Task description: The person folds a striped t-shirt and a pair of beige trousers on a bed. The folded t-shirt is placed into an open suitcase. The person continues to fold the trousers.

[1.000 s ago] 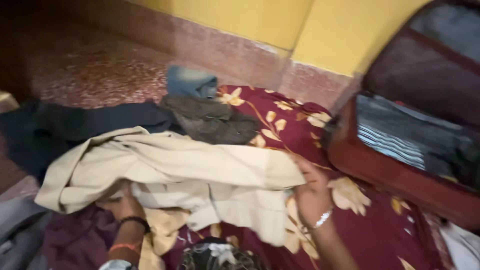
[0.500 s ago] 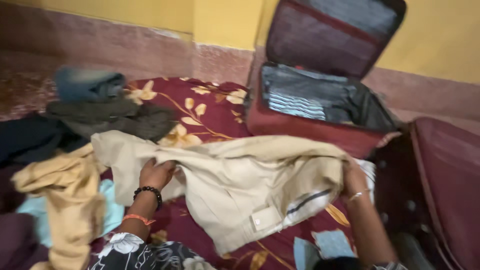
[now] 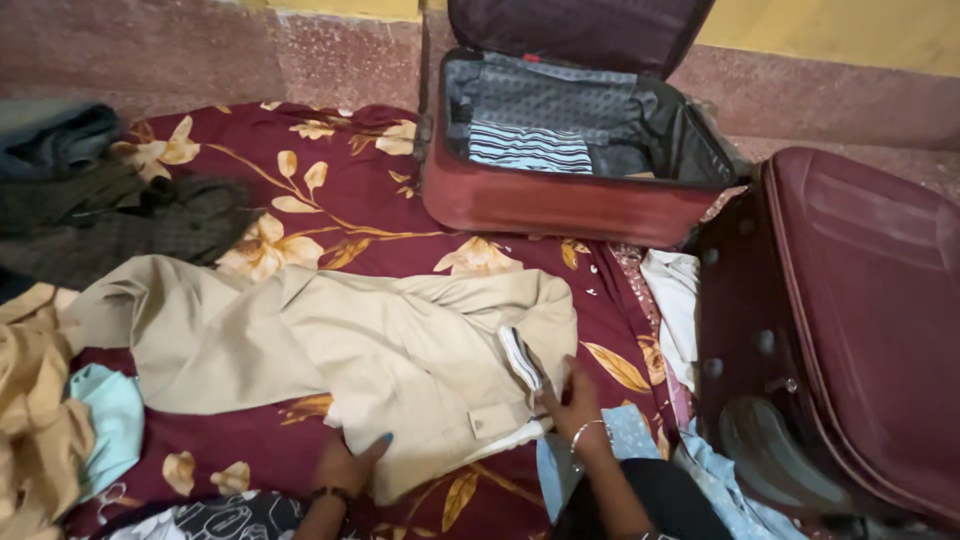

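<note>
Nearest the person, the left hand (image 3: 347, 462) is pressing flat, fingers spread, on the lower hem of the beige trousers (image 3: 330, 345). The right hand (image 3: 570, 405) is pinching the turned-back waistband, fingers closed on its striped lining. The trousers are lying spread across the middle of the maroon floral sheet (image 3: 370, 215), legs reaching toward its left edge. At the left edge a mustard cloth (image 3: 30, 420) and a pale turquoise cloth (image 3: 110, 420) are lying bunched; farther back, dark folded garments (image 3: 120, 220) are sitting near the left corner. On the right, a closed maroon suitcase (image 3: 860, 320) is lying flat. At the sheet's far edge, an open red suitcase (image 3: 560, 195) is holding a striped folded cloth (image 3: 530, 148) and dark grey clothing.
</note>
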